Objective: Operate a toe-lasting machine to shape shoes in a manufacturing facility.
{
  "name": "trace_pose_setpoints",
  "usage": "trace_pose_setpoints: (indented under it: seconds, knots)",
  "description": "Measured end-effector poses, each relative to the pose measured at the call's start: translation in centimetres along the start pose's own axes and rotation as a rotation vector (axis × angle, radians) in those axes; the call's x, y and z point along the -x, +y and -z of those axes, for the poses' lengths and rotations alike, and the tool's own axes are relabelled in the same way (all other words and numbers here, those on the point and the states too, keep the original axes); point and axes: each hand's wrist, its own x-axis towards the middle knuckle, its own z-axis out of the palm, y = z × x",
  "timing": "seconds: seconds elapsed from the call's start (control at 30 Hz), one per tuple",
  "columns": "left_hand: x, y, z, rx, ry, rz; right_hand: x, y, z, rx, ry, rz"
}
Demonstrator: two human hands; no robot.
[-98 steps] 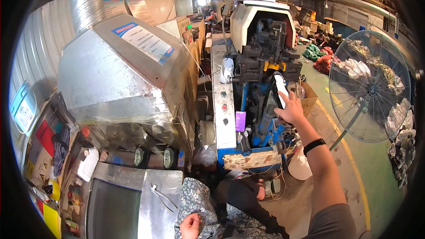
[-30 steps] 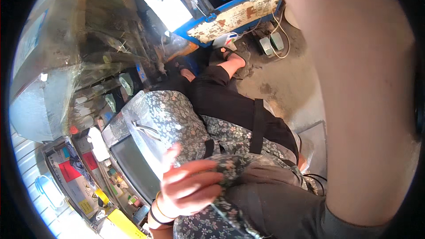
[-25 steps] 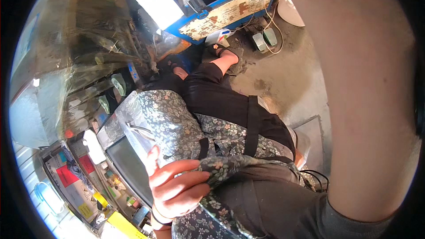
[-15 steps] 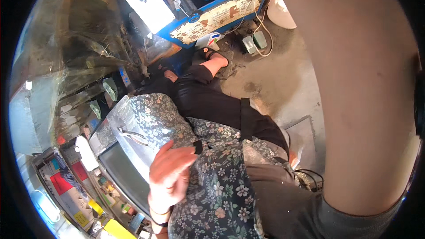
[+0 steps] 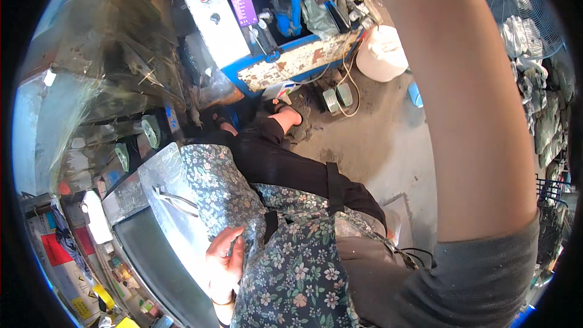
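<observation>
My left hand (image 5: 225,264) is over the lap of a dark floral apron (image 5: 300,267), its thumb and fingers pinched together. A small dark thing (image 5: 234,245) shows between the fingertips, too small to name. Beside that hand, a slim metal hand tool with two handles (image 5: 176,200) lies on a pale shiny sheet (image 5: 161,215). My right arm (image 5: 473,115) is raised across the right side and runs out at the top edge. My right hand is out of the picture.
Ahead stands a blue machine (image 5: 297,64) with peeling paint, a white button panel (image 5: 209,15) and a purple-screened phone (image 5: 243,7). On the floor are foot pedals (image 5: 337,98), a cable and a white bucket (image 5: 381,53). A wire fan guard (image 5: 522,6) is at far right.
The view has shifted, bringing the bucket and fan guard into sight. My left hand has moved lower, and its fingers have gone from loosely bent and blurred to a pinch.
</observation>
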Motion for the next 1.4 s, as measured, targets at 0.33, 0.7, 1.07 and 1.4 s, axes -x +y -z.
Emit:
trace_pose_setpoints:
  seconds: [0.33, 0.7, 1.07, 1.4]
  knots:
    - [0.9, -2.4, 0.2, 0.081, -0.034, -0.111, 8.8, -6.4, 1.5, -0.077, -0.128, -0.376]
    - [0.4, -1.3, 1.7, 0.214, 0.112, -0.233, 18.3, -7.6, -6.8, -0.263, 0.907, 0.069]
    - [-7.7, 1.0, 5.7, 1.599, 0.271, -0.065, 36.0, -30.7, -5.8, -1.137, 0.192, 0.639]
    - [0.4, -4.6, 2.5, 0.084, 0.178, 0.076, 32.2, -32.9, -9.8, -1.559, -1.377, 0.271]
